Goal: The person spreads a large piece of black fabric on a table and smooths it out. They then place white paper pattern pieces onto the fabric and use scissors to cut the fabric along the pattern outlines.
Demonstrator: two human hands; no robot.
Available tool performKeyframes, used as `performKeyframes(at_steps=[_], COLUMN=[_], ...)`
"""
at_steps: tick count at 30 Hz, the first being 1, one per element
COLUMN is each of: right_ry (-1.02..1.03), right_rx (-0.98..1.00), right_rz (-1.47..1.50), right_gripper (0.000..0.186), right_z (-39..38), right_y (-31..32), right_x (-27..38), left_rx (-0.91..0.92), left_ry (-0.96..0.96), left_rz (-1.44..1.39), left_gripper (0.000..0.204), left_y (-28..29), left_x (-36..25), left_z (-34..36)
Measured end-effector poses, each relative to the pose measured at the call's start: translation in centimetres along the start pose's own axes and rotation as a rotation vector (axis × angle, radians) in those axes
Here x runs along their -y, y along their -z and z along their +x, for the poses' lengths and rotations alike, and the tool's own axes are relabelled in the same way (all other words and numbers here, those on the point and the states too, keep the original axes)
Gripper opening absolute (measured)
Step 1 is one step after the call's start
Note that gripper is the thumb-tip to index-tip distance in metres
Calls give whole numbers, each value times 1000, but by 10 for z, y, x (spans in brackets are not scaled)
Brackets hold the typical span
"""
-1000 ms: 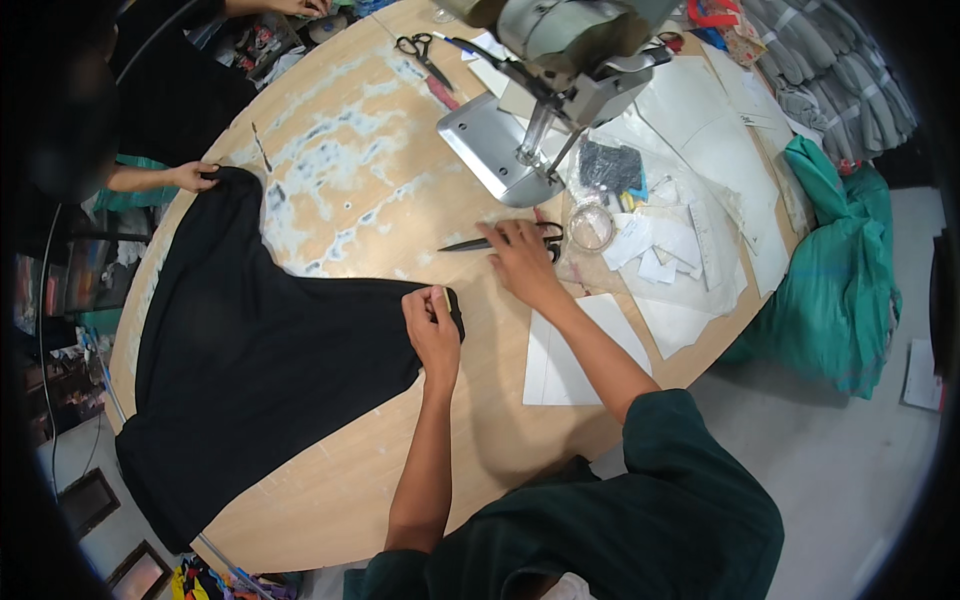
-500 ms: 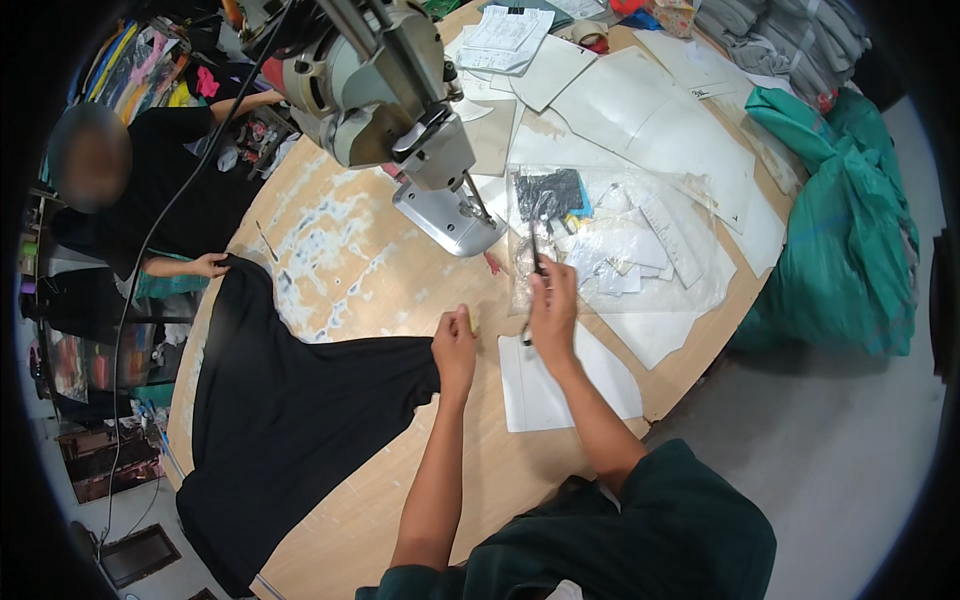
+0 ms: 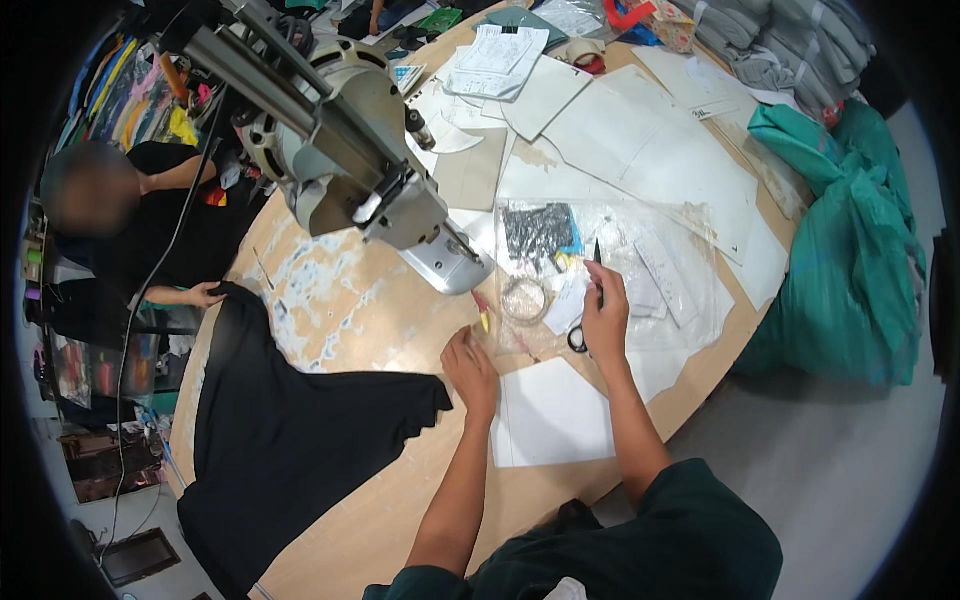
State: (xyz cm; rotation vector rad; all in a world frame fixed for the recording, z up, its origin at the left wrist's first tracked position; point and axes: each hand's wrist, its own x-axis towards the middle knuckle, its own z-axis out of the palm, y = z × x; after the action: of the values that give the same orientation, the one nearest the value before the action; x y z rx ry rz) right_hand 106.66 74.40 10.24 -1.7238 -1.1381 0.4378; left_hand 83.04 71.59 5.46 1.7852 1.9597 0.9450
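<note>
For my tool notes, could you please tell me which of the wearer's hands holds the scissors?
The right hand grips the scissors; the left hand, by the cloth, doesn't.

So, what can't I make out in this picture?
- Head view: long black metal scissors, middle hidden by the right hand.
- Head view: bulging shiny green sack, anything inside hidden by its opaque wall.
- Head view: stacked grey fabric bundles, partly cut off by the upper edge.

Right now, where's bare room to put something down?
Bare wood shows on the brown table between the black fabric piece and the grey metal sewing machine, in a white-scuffed patch, and between the fabric's lower edge and the left forearm. It's crowded on the right: white paper sheets, a clear plastic bag, and the right hand holding black scissors.
</note>
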Motion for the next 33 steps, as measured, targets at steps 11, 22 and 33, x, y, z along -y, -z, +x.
performKeyframes(at_steps=[11,22,33], right_ry=[446,381,476], right_rx=[-45,130,149], right_rz=[142,-777,-717], right_gripper=[30,61,53], right_z=[359,437,377], right_y=[-138,-306,-259], right_x=[-22,-82,-74], left_rx=[82,129,153], left_ry=[-17,15,4], left_rz=[187,228,237], left_gripper=[32,34,36], left_y=[-15,-21,-20], left_x=[6,11,12], left_z=[12,17,15])
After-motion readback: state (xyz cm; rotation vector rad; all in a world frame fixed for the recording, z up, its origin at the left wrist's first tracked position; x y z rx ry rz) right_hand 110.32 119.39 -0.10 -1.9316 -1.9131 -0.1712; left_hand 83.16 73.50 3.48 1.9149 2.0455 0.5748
